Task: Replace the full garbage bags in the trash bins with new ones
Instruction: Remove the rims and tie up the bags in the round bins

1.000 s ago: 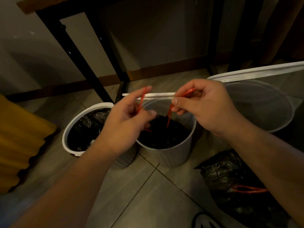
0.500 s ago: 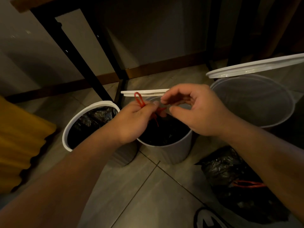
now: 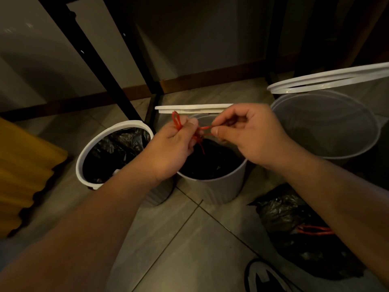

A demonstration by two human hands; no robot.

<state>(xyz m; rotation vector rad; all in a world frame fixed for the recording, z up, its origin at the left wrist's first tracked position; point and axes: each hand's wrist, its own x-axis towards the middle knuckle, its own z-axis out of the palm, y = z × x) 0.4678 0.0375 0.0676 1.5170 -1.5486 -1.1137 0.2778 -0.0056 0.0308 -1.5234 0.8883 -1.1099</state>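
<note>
Tying red drawstring point(image 3: 203, 128): left hand point(image 3: 172, 148) pinches a loop, right hand point(image 3: 252, 133) pinches the other strand, knuckles close together. String runs left-right between them, directly above the black bag point(image 3: 210, 163) seated in the middle bin point(image 3: 212, 188); hands equally near.

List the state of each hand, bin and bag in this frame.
left hand, fingers pinching the red drawstring loop
right hand, pinching the drawstring's other strand
middle bin, ring raised, black bag inside
left bin, black liner fitted
right bin, larger ring raised, no bag seen
floor bag, lying on the tiles, outside any bin
</note>
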